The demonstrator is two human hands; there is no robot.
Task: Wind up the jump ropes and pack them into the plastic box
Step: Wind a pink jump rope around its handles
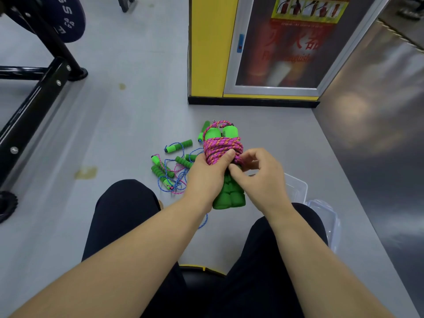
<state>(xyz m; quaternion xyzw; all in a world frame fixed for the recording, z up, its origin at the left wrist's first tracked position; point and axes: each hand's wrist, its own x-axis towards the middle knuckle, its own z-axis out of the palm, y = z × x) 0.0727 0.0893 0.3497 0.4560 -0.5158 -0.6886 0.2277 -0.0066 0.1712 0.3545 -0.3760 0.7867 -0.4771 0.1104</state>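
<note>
Head view: left hand [204, 177] grasps green foam handles [229, 198] wound in pink braided jump rope [223, 145]; right hand [261, 177] pinches its end, tucking likely next.

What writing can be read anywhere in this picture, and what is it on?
"SS": white letters on the weight plate; the smaller marks beside them are unreadable.
"Fi...nguish": red letters on the cabinet door, blurred, middle lost; the larger red Chinese characters above are too blurred to read.
Print on the yellow sheet above is too small to read.
No text is visible on the pink jump rope or the plastic box.
</note>
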